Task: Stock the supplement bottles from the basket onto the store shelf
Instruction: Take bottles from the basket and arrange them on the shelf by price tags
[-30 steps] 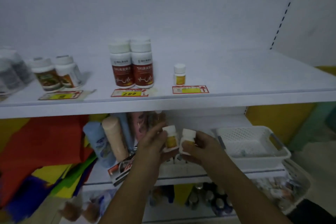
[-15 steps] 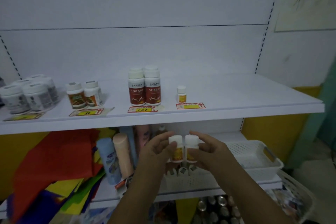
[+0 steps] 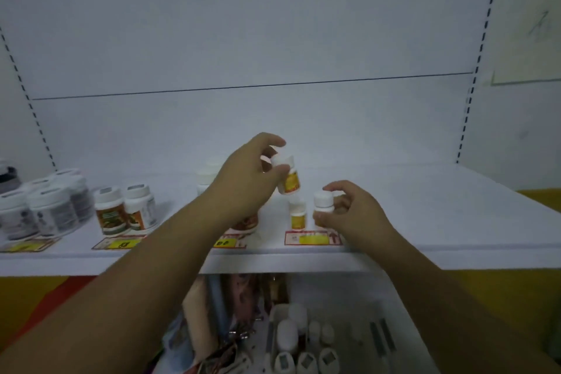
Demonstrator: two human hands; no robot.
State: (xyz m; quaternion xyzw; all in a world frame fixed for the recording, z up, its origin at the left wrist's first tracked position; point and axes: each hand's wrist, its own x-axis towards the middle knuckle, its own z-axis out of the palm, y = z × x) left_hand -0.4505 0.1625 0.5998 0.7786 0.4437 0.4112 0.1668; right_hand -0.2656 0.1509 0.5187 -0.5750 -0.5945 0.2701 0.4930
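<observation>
The left hand (image 3: 246,182) pinches a tilted bottle (image 3: 289,181) above the shelf (image 3: 425,215), the right hand (image 3: 355,215) pinches a second bottle (image 3: 322,202) upright just beside a third bottle (image 3: 298,217) that stands on the shelf, and the basket (image 3: 381,340) is below it

A small bottle (image 3: 298,216) was set on the shelf (image 3: 425,222), just behind a price tag (image 3: 312,237). A second bottle (image 3: 289,181) was held tilted above it by the left hand (image 3: 243,182), and a third bottle (image 3: 323,202) just right of it by the right hand (image 3: 352,215). Jars (image 3: 45,211) were grouped at the shelf's left end. A basket (image 3: 381,338) was placed below.
</observation>
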